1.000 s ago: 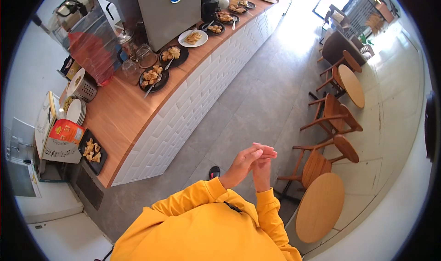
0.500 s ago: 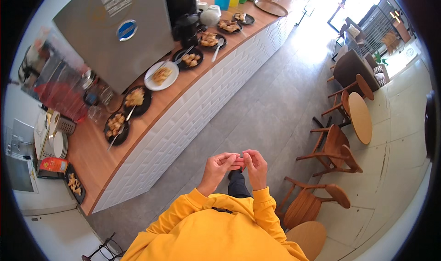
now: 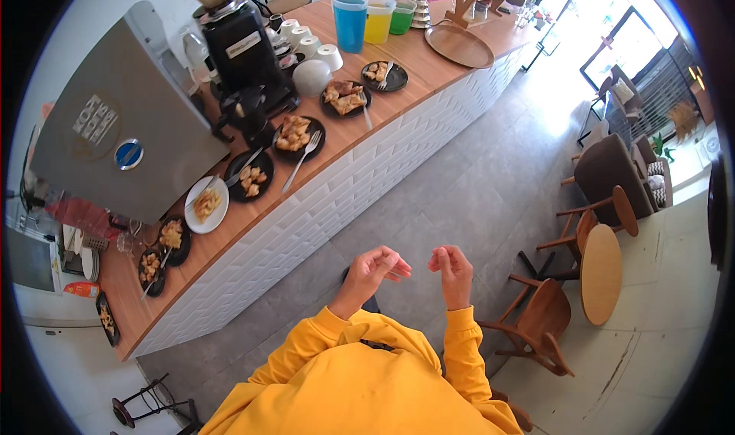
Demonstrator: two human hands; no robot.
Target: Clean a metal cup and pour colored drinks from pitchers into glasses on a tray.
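Observation:
Both of my hands are raised in front of my yellow top, over the grey floor and to the right of the counter. My left hand has its fingers loosely stretched and slightly bent, the thumb lying close to them, with nothing visible in it. Facing it, a hand's width apart, my right hand has curled fingers with the tips drawn together; no object shows there. Neither hand touches anything. Nearest on the left is the wooden counter, where a white plate and several black plates of food stand with forks.
A metal-sided machine and black coffee grinder stand on the counter. Farther along are blue, yellow and green containers and a round tray. To the right stand wooden chairs and a table.
My hands were close together with fingertips nearly meeting; now they are apart, the right one farther right. The view has shifted along the counter, bringing the grinder and tray more fully into sight.

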